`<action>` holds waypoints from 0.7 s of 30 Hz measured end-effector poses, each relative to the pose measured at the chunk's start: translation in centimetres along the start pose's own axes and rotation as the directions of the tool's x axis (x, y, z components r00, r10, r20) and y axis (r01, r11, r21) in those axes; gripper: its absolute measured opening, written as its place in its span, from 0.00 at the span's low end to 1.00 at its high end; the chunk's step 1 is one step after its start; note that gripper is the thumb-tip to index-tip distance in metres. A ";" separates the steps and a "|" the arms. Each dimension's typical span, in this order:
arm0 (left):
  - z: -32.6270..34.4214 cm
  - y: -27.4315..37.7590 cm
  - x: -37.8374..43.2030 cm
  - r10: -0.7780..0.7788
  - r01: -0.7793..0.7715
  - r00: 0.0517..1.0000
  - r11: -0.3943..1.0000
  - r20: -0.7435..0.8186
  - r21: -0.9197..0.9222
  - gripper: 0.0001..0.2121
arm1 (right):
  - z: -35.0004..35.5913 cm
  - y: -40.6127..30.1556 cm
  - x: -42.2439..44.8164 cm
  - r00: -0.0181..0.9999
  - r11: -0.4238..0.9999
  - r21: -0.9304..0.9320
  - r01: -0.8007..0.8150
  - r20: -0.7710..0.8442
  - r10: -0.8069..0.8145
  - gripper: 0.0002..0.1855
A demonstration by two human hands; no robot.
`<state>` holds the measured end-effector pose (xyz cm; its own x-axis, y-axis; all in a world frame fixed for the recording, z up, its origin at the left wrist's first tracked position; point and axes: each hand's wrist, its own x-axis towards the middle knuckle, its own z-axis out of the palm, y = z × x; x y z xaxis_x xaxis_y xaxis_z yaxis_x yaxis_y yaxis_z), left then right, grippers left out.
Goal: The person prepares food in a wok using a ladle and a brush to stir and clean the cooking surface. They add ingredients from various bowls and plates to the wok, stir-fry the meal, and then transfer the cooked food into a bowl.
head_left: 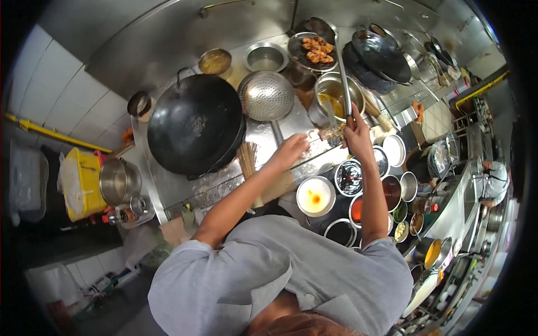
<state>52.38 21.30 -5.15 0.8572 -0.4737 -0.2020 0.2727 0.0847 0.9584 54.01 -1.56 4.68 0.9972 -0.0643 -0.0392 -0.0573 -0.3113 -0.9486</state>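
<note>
My right hand grips a long metal handle, which looks like a wok ladle's. It slants up over a metal pot of yellowish liquid and past the right rim of a round dish of browned fried pieces. My left hand hovers over the steel counter, fingers bunched and blurred. Beneath its wrist runs the handle of a perforated skimmer, which lies at the right rim of a large black wok. I see nothing plainly held in that hand.
A bamboo brush lies below the wok. Bowls of white liquid with an orange spot, dark sauce and red sauce crowd near my right forearm. Further right are a second wok and a person. A yellow bin stands left.
</note>
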 end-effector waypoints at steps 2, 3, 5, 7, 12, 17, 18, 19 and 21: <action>-3.1 -3.0 -7.1 0.247 -0.185 0.961 0.908 -0.126 0.375 0.19 | 3.6 -0.6 -3.5 1.000 0.994 0.106 0.007 0.019 -0.009 0.42; -4.5 -2.5 -11.2 0.239 -0.160 0.952 0.923 -0.194 0.351 0.19 | 5.6 0.1 -5.4 1.000 0.992 0.126 0.001 -0.002 -0.001 0.42; -7.9 -5.5 -17.9 0.340 -0.092 0.836 0.860 -0.430 0.501 0.18 | 9.7 0.3 -7.7 0.997 0.971 0.225 -0.079 0.041 0.072 0.41; -10.1 -6.0 -24.0 0.338 0.187 0.684 0.775 -0.647 0.603 0.18 | 12.8 1.0 -7.9 0.992 0.967 0.233 -0.101 0.095 0.080 0.41; -15.2 -13.5 -33.1 0.401 0.697 0.409 0.442 -0.819 0.565 0.42 | 18.2 3.7 1.7 0.987 0.974 0.218 -0.061 0.158 0.027 0.34; -16.9 -19.3 -34.8 0.210 0.760 0.286 0.545 -0.935 0.355 0.43 | 20.8 6.6 18.2 0.990 0.986 -0.160 0.049 0.141 -0.026 0.05; -16.4 -19.6 -35.3 0.092 0.746 0.302 0.597 -0.949 0.295 0.43 | 21.8 6.0 19.8 0.987 0.985 -0.164 0.055 0.158 -0.029 0.05; -16.3 -20.6 -35.8 0.087 0.748 0.277 0.605 -0.957 0.272 0.43 | 23.3 4.6 21.1 0.968 0.978 -0.126 -0.166 0.167 0.186 0.04; -17.1 -22.4 -36.6 0.177 0.755 0.257 0.577 -0.950 0.312 0.43 | 24.8 3.6 22.9 0.901 0.922 -0.104 -0.373 0.196 0.387 0.05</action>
<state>22.31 51.73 -22.69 0.6838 0.7259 -0.0740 0.6683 -0.5823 0.4629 77.80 19.38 -7.46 0.8859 0.0079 -0.4638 -0.4298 -0.3619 -0.8272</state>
